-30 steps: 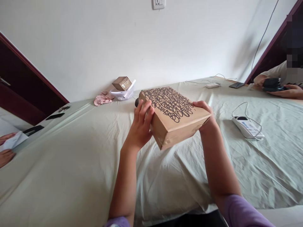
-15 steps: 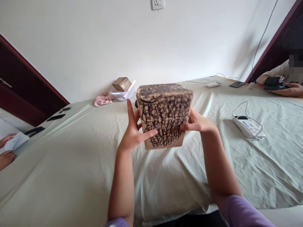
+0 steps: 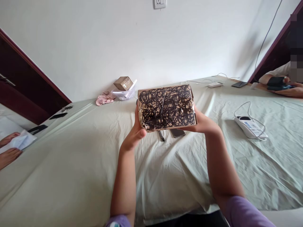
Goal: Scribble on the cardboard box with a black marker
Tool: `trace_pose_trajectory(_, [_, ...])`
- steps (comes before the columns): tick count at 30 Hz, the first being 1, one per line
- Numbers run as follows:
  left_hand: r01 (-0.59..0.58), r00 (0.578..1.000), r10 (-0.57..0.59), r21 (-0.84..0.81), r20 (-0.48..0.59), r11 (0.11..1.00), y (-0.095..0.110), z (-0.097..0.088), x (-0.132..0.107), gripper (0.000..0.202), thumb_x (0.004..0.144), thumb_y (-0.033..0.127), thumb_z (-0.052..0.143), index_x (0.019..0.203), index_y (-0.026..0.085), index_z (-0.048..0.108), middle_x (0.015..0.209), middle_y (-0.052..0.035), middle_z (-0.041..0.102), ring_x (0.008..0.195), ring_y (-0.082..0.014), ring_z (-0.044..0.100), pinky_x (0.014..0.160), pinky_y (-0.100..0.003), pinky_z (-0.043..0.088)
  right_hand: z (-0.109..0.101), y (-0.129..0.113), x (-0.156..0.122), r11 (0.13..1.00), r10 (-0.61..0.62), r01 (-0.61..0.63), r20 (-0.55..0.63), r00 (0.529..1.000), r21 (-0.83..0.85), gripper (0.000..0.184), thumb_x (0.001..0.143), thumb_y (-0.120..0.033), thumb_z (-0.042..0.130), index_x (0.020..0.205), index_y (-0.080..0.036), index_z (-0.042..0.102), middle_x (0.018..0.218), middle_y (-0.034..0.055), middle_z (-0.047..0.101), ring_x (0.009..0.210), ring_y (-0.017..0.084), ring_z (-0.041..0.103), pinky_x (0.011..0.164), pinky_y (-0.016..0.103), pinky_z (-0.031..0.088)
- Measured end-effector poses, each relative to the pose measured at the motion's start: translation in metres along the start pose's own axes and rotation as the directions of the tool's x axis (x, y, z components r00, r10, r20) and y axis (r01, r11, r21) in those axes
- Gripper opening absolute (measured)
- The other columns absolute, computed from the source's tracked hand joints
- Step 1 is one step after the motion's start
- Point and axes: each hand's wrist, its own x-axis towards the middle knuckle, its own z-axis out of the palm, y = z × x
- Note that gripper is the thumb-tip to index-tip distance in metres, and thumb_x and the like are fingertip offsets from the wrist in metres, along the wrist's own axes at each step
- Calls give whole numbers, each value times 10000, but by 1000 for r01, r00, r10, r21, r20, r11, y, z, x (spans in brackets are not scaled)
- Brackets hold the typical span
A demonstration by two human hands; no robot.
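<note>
Between my hands is a cardboard box [image 3: 168,107], its facing side covered in looping black scribbles. My left hand [image 3: 135,134] grips its left side, thumb at the lower left corner and the other fingers mostly hidden behind. On the right side my right hand [image 3: 203,121] holds it, fingers partly hidden behind and under the box. Below the box's lower edge a black pen [image 3: 162,136] and a dark phone [image 3: 178,133] lie on the cloth, both partly covered by the box.
A green cloth [image 3: 82,151] covers the table. A white power strip [image 3: 251,127] with its cord lies right. At the back are a plastic tub [image 3: 124,94], a small brown box [image 3: 123,83] and pink cloth [image 3: 104,98]. Other people's hands [image 3: 10,146] hold papers at left; another person sits right.
The scribbled box has turned in my hands, so a different, shorter scribbled face points at me. The pen and phone have come into sight beneath it.
</note>
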Motion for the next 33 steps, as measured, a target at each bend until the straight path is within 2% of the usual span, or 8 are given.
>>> trace_pose_trajectory(3, [17, 994, -24, -66, -109, 998, -6, 3, 0, 993, 965, 600, 674, 1799, 441, 159, 1888, 22, 259, 1768, -331, 181, 1449, -539, 154, 3, -2, 3, 1000, -20, 21, 35, 999, -17, 1480, 747, -765, 920, 1836, -294, 36, 1870, 102, 282, 1752, 440, 158, 1432, 510, 125])
trace_pose_trajectory(10, [58, 952, -43, 40, -304, 998, 1, 22, 12, 1162, 862, 253, 671, 1795, 479, 18, 1904, 133, 145, 1775, -278, 128, 1449, -484, 135, 3, 17, 2, 999, -22, 23, 30, 999, -30, 1642, 714, -721, 959, 1794, -308, -206, 1915, 36, -119, 1767, 418, -36, 1417, 566, 171])
trace_pose_trajectory(14, [49, 980, -52, -17, -191, 999, 11, 28, 11, 1167, 850, 302, 604, 1782, 499, -69, 1897, 160, 148, 1764, -288, 187, 1429, -523, 250, -1, 13, 1, 999, 3, -4, 20, 1000, 39, 1647, 700, -723, 967, 1799, -312, -189, 1921, 62, -72, 1768, 425, -14, 1421, 562, 154])
trace_pose_trajectory(18, [114, 964, -75, 142, -255, 983, 16, 26, 8, 1090, 925, 301, 567, 1770, 538, -80, 1893, 181, 128, 1753, -293, 225, 1431, -575, 244, 4, 8, 4, 998, 20, -20, -1, 1000, 61, 1643, 674, -718, 977, 1814, -289, -126, 1921, 92, 0, 1770, 416, -37, 1430, 519, 74])
trace_pose_trajectory(21, [65, 982, -27, 203, -185, 977, 16, 11, 6, 1128, 955, 499, 677, 1780, 493, -91, 1915, 103, 71, 1773, -346, 134, 1430, -572, 229, 11, 10, 7, 992, 43, -47, 34, 998, 114, 1623, 697, -656, 978, 1810, -291, -145, 1922, 91, -30, 1771, 413, -3, 1426, 537, 111])
trace_pose_trajectory(25, [37, 999, -38, 265, -3, 964, 15, -20, 3, 1481, 795, 664, 902, 1750, 471, -213, 1924, -38, 23, 1778, -387, 63, 1414, -590, 220, 27, 15, 14, 973, 86, -104, 93, 992, 207, 1669, 670, -614, 997, 1795, -313, -199, 1915, 94, -120, 1759, 452, 80, 1394, 596, 253])
trace_pose_trajectory(30, [153, 985, -117, 327, -127, 932, 4, -54, -6, 1547, 785, 538, 971, 1732, 479, -251, 1898, -102, 133, 1752, -383, 210, 1403, -640, 221, 46, 38, 20, 941, 198, -250, 229, 953, 228, 1551, 772, -595, 909, 1775, -346, -247, 1917, 145, -18, 1735, 446, 207, 1269, 602, 457])
trace_pose_trajectory(33, [222, 963, -143, 377, -228, 899, -9, -77, -15, 1515, 747, 534, 995, 1772, 479, -120, 1873, -102, 154, 1747, -399, 213, 1408, -630, 228, 59, 63, 18, 892, 435, -451, 227, 872, 25, 1343, 874, -459, 820, 1816, -294, -122, 1900, 196, 99, 1720, 415, 265, 1279, 553, 437])
